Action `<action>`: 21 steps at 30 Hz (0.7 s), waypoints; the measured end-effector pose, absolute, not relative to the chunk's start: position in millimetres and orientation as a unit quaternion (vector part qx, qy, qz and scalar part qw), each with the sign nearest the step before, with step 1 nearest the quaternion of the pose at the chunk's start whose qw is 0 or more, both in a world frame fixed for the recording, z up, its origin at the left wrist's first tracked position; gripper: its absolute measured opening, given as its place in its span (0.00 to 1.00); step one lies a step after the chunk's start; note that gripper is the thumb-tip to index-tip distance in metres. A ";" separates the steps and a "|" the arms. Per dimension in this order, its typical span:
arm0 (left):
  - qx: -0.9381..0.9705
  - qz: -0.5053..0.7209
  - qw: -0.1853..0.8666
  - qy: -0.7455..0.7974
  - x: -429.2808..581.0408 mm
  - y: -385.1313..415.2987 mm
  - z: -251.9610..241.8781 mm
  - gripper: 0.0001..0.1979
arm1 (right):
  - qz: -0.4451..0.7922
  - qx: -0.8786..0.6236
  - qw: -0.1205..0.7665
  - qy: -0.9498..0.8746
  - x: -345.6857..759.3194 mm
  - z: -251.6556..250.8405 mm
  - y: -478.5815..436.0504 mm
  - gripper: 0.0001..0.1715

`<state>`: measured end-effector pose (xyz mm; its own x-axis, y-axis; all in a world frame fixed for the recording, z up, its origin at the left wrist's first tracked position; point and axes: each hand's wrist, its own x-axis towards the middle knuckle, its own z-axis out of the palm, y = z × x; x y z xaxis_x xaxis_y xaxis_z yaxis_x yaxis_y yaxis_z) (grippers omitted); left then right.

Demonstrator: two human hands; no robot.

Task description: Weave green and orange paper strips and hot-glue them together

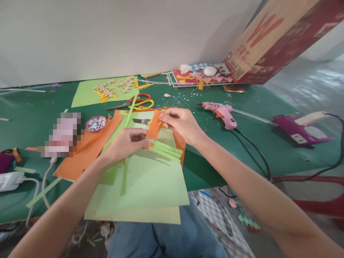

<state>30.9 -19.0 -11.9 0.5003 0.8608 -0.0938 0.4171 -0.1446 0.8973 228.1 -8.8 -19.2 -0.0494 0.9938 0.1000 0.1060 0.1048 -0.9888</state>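
Between my hands is a small piece of paper strips, with orange paper strips (154, 129) standing up and light green paper strips (168, 150) pointing right. My left hand (128, 142) pinches it where the two colours cross. The thumb and fingers of my right hand (183, 123) close on the upper end of the orange strips. Light green paper sheets (150, 182) lie beneath, hanging over the table's front edge. Just behind the strips, a utility knife (142, 121) is partly hidden. Scissors (141, 102) with red and yellow handles lie farther back.
A pink glue gun (224, 113) lies right, its cord running to a purple power strip (301, 130). Left are a red-rimmed dish of googly eyes (96, 123), orange sheets (88, 154) and a blurred-out object (63, 134). Woven paper pieces (104, 89) lie behind. A carton (268, 39) leans at back right.
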 end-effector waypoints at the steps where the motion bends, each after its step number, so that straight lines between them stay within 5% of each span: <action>1: 0.721 0.229 0.481 0.443 30.8 -18.8 -12.0 0.11 | 0.457 -0.491 0.489 -0.557 228.6 -19.4 -8.2 0.24; 14: 0.706 0.249 0.485 0.453 31.2 -19.0 -15.4 0.17 | 0.350 -0.492 0.562 -0.566 236.8 -18.8 -6.5 0.29; 21: 0.703 0.270 0.493 0.435 32.4 -16.9 -14.5 0.20 | 0.172 -0.372 0.457 -0.789 228.2 -24.8 -13.8 0.09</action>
